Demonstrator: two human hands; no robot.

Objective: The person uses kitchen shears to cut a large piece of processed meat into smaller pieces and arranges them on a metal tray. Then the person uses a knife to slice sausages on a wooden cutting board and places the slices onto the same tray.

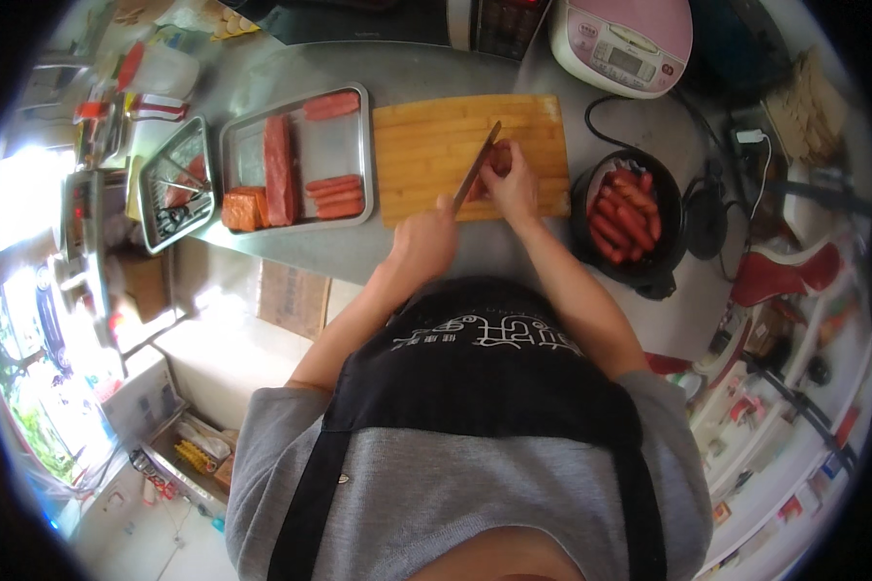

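Note:
My left hand (pixel 425 243) grips the handle of a knife (pixel 477 165), whose blade slants up and away over a wooden cutting board (pixel 421 145). Close beside the blade, my right hand (pixel 514 190) holds a reddish-brown piece of meat (pixel 501 158) on the board, its fingers curled around it. Part of that piece is hidden by the fingers and the blade. Left of the board lies a metal tray (pixel 369 145) with a long slab of red meat (pixel 280 171), a browned block (pixel 245 209) and several sausages (pixel 334 196). A black pot (pixel 580 240) on the right holds several sausages (pixel 625 214).
A smaller metal tray (pixel 208 145) with tongs stands at the far left. Behind the board are a pink rice cooker (pixel 625 43) and a dark appliance (pixel 356 25). A black cable (pixel 596 109) runs behind the pot. A lidded plastic container (pixel 163 70) stands at the back left.

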